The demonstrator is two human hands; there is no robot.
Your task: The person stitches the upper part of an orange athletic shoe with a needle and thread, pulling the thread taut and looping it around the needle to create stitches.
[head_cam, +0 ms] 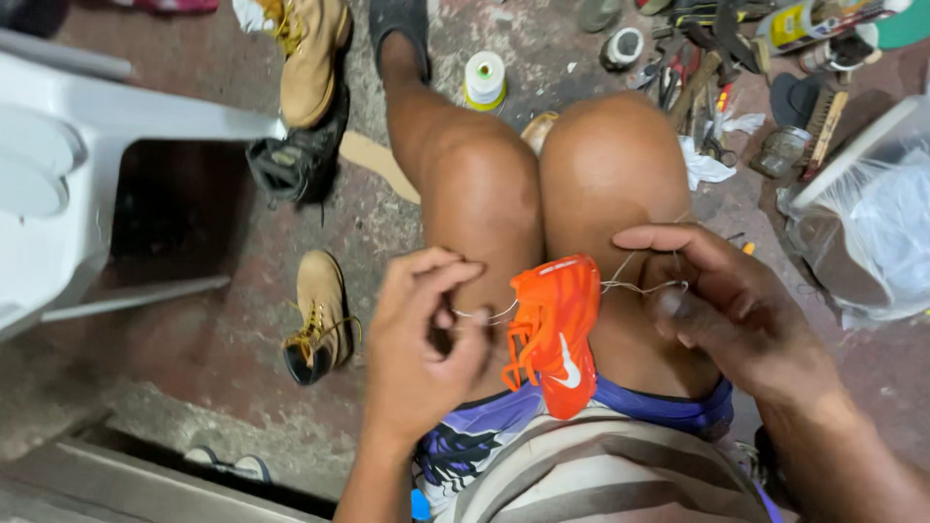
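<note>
An orange shoe [553,329] is wedged between my bare thighs, sole side up toward me, just above the hem of my purple shorts [668,407]. A pale thread [639,287] runs out of it on both sides. My left hand [421,339] sits just left of the shoe, its fingers curled in a tight grip pinching the thread's left end. My right hand [722,305] rests on my right thigh just beside the shoe, thumb and fingers closed in a narrow grip on the thread's other end, which loops up across my knee. Farther out on the stained concrete floor [242,329], a tan boot [318,320] lies to my left, and another tan boot [312,58] stands higher up over a black shoe [295,160]. A white spool of thread [484,79] stands beyond my knees. A white plastic chair [87,165] fills the left edge, and a scatter of hand tools [717,68] and a clear plastic bag [872,232] lie to the right.
</note>
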